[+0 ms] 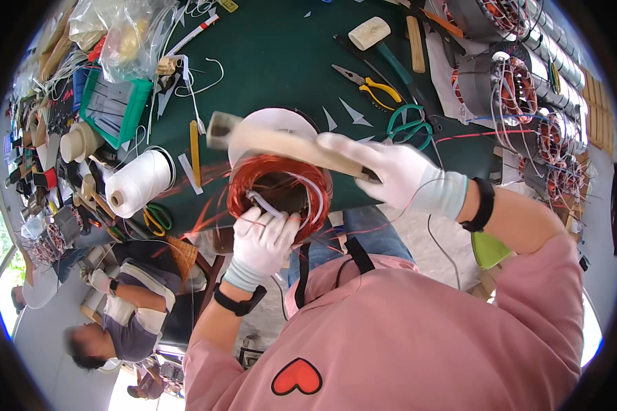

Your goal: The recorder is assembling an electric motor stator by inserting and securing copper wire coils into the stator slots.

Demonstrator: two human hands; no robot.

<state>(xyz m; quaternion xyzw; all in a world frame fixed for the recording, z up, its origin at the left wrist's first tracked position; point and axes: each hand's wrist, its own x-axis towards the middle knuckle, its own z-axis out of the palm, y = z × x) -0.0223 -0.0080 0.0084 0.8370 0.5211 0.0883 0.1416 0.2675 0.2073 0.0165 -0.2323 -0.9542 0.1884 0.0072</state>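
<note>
Wooden mallet [288, 145] blurred; left hand [264, 241] hides stator [279, 185] lower rim.

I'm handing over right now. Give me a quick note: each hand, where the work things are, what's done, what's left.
Left hand: gloved, steadying the copper coil winding at its near edge, fingers on the white sleeving.
Right hand: gloved, gripping a wooden mallet held across the top of the winding.
Winding sits at the green table edge.
Done: coils in, some sleeving on.
Left: cannot tell how much shaping remains.
</note>
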